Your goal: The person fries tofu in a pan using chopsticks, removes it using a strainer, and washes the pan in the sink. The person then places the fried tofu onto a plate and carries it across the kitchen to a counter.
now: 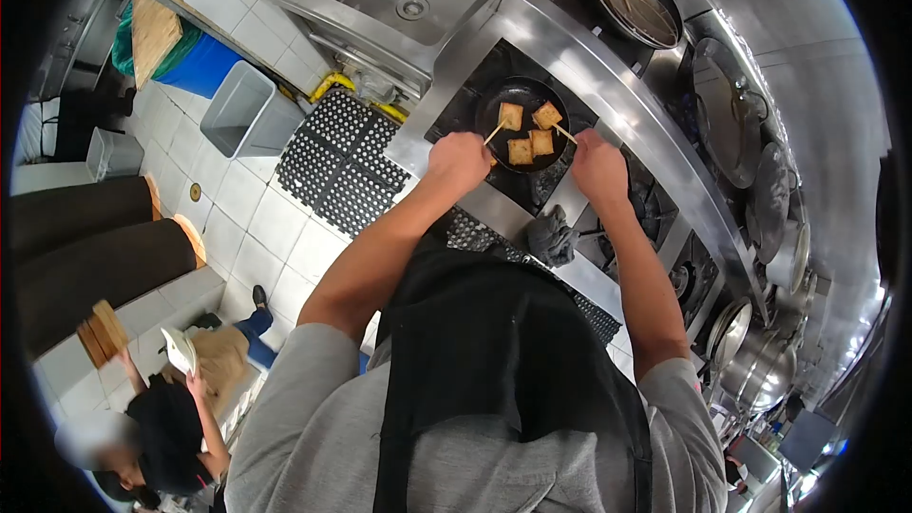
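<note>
A black frying pan (520,156) rests on the stove burner, with several browned square pieces, tofu or bread, lying in it. My left hand (461,161) is closed on a thin wooden stick (495,131) at the pan's left side, its tip by the upper-left square piece (510,115). At the right side, my right hand (599,167) grips another thin wooden stick (565,134), whose tip reaches the upper-right square piece (546,114). The two lower pieces (541,142) lie side by side in the pan. Both sticks' rear ends are hidden in my hands.
A crumpled dark cloth (552,236) lies on the stove's front edge. Behind stands a wire-handled pan (635,0) with utensils. A steel sink (412,8) is at upper left, above a black rubber mat (343,163) and grey bin (249,112). A co-worker (171,418) holds boards at lower left.
</note>
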Available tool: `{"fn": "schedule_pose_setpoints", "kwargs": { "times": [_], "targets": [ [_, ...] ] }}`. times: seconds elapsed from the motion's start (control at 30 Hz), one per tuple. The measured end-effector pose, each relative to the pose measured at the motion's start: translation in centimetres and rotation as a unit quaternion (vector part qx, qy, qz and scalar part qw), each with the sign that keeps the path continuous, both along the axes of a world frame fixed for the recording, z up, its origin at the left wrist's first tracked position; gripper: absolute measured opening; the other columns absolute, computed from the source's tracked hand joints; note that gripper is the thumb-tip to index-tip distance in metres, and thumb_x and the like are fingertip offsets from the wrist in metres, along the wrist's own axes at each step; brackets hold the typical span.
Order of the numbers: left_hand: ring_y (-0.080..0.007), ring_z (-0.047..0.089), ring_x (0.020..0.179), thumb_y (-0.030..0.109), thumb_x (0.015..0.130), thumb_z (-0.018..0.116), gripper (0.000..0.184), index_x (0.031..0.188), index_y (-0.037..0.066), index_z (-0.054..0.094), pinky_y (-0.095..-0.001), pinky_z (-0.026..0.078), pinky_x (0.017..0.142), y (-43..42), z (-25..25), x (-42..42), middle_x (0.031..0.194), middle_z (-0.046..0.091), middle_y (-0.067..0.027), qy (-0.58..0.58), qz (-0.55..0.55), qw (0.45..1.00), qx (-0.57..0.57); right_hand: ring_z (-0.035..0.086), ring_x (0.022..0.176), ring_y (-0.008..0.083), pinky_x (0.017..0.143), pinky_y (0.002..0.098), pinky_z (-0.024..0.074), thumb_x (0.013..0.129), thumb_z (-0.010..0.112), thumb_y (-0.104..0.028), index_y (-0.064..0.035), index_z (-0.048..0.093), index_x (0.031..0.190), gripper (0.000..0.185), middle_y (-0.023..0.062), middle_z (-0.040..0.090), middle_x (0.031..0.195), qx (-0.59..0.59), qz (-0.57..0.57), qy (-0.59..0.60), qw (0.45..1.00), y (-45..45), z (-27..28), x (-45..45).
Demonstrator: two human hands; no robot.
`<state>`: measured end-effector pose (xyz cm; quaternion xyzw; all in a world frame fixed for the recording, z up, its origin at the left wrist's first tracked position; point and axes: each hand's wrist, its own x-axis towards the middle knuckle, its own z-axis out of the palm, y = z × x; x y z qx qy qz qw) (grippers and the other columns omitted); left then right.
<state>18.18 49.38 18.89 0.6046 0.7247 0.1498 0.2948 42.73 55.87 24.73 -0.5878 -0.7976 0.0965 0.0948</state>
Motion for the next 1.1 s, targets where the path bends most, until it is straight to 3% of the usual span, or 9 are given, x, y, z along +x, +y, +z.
{"fn": "schedule_pose_setpoints", "kwargs": {
  "times": [0.17, 0.3, 0.4, 0.53, 0.63, 0.73, 0.93, 1.1],
  "targets": [
    [-0.0422, 0.070, 0.089, 0.024, 0.091, 0.058, 0.027, 0.088, 0.002, 0.074, -0.0509, 0.057, 0.083, -2.0, -0.1, -0.4, 0.090, 0.072, -0.0236, 0.001, 0.061, 0.998, -0.002, 0.068, 0.079, 0.0464, 0.073, 0.0561, 0.0543, 0.094, 0.056, -0.017, -0.0039, 0.065, 0.098, 0.016, 0.0260, 0.069, 0.083, -0.031, 0.009, 0.005, 0.999, -1.1, 0.8, -0.8],
    [-0.0418, 0.071, 0.087, 0.023, 0.092, 0.058, 0.026, 0.089, 0.002, 0.073, -0.0505, 0.057, 0.081, -1.6, -0.1, 1.2, 0.089, 0.072, -0.0229, 0.004, 0.031, 0.999, -0.007, 0.069, 0.079, 0.0454, 0.073, 0.0557, 0.0547, 0.093, 0.056, -0.019, -0.0039, 0.065, 0.097, 0.018, 0.0252, 0.070, 0.082, -0.043, -0.004, -0.041, 0.998, -0.7, 0.3, -1.5],
    [-0.0416, 0.071, 0.089, 0.024, 0.092, 0.058, 0.026, 0.090, 0.002, 0.074, -0.0507, 0.057, 0.082, -1.3, 1.2, 0.9, 0.090, 0.072, -0.0228, -0.016, 0.086, 0.996, -0.006, 0.069, 0.079, 0.0445, 0.073, 0.0553, 0.0551, 0.093, 0.055, -0.020, -0.0041, 0.066, 0.096, 0.019, 0.0246, 0.070, 0.082, -0.040, -0.003, -0.032, 0.999, -0.7, 0.1, -0.8],
    [-0.0427, 0.070, 0.088, 0.023, 0.091, 0.058, 0.026, 0.090, 0.002, 0.074, -0.0514, 0.057, 0.082, -1.2, 0.9, 0.7, 0.090, 0.072, -0.0237, -0.016, 0.060, 0.998, -0.004, 0.069, 0.080, 0.0448, 0.074, 0.0551, 0.0549, 0.092, 0.056, -0.018, -0.0044, 0.067, 0.097, 0.018, 0.0248, 0.070, 0.082, -0.053, -0.010, -0.036, 0.998, -0.7, -0.5, -1.5],
    [-0.0438, 0.070, 0.087, 0.022, 0.090, 0.058, 0.026, 0.089, 0.002, 0.074, -0.0520, 0.056, 0.083, -0.3, 0.3, 0.2, 0.090, 0.071, -0.0246, -0.001, 0.054, 0.998, -0.009, 0.069, 0.081, 0.0456, 0.074, 0.0550, 0.0545, 0.091, 0.058, -0.017, -0.0047, 0.067, 0.097, 0.016, 0.0248, 0.070, 0.083, -0.044, -0.019, 0.084, 0.995, -1.2, 0.3, -2.7],
    [-0.0415, 0.071, 0.092, 0.024, 0.092, 0.057, 0.028, 0.092, 0.002, 0.075, -0.0505, 0.057, 0.085, -0.3, 0.1, -0.9, 0.093, 0.073, -0.0232, 0.014, 0.075, 0.997, -0.012, 0.068, 0.081, 0.0460, 0.074, 0.0552, 0.0540, 0.090, 0.059, -0.015, -0.0047, 0.066, 0.096, 0.014, 0.0243, 0.070, 0.083, -0.035, -0.041, 0.074, 0.996, -2.4, 1.9, -2.3],
    [-0.0420, 0.071, 0.092, 0.023, 0.091, 0.057, 0.029, 0.091, 0.000, 0.075, -0.0504, 0.057, 0.085, 0.0, 0.6, -0.8, 0.094, 0.072, -0.0242, 0.016, 0.052, 0.998, -0.028, 0.069, 0.083, 0.0439, 0.075, 0.0535, 0.0548, 0.090, 0.059, -0.016, -0.0051, 0.065, 0.097, 0.014, 0.0228, 0.071, 0.086, -0.050, -0.060, 0.087, 0.993, -2.1, -2.2, -3.6],
    [-0.0422, 0.071, 0.092, 0.024, 0.091, 0.057, 0.030, 0.092, 0.000, 0.075, -0.0498, 0.057, 0.085, -0.4, 1.7, -0.7, 0.094, 0.072, -0.0251, 0.021, 0.060, 0.998, -0.027, 0.070, 0.084, 0.0432, 0.076, 0.0528, 0.0550, 0.091, 0.059, -0.017, -0.0047, 0.066, 0.098, 0.016, 0.0234, 0.071, 0.087, -0.058, -0.086, 0.047, 0.994, -3.0, 0.3, -3.1]
  ]
}}
